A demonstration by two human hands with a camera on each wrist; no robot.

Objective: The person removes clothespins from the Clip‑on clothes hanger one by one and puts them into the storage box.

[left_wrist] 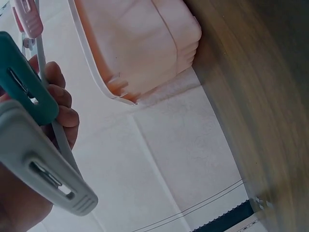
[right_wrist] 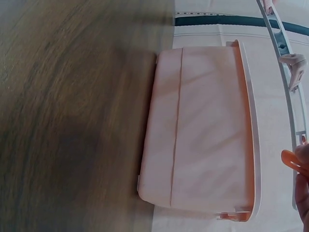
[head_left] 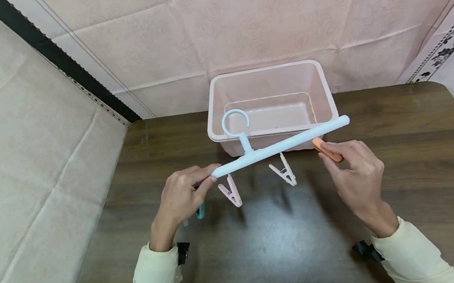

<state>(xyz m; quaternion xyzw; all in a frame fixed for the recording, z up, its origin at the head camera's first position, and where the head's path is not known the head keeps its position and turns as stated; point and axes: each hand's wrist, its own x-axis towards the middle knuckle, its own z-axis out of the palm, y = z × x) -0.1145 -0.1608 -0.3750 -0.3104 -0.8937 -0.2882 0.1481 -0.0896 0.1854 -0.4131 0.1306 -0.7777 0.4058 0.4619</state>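
Observation:
A light blue hanger (head_left: 285, 145) with a round hook is held up above the table, tilted up to the right. My left hand (head_left: 179, 196) grips its left end between thumb and fingers. My right hand (head_left: 357, 176) pinches an orange clothespin (head_left: 326, 150) against the hanger's right part. From the bar hang a pink clothespin (head_left: 231, 193) and a pale one (head_left: 286, 171). Beside my left hand are a teal clothespin (left_wrist: 26, 79) and a grey one (left_wrist: 46, 159), mostly hidden by that hand in the head view.
Behind the hanger, a pale pink plastic bin (head_left: 267, 71) stands on the dark wooden table (head_left: 280, 260) against its back edge. Patterned cloth (head_left: 270, 17) covers the walls behind and at both sides.

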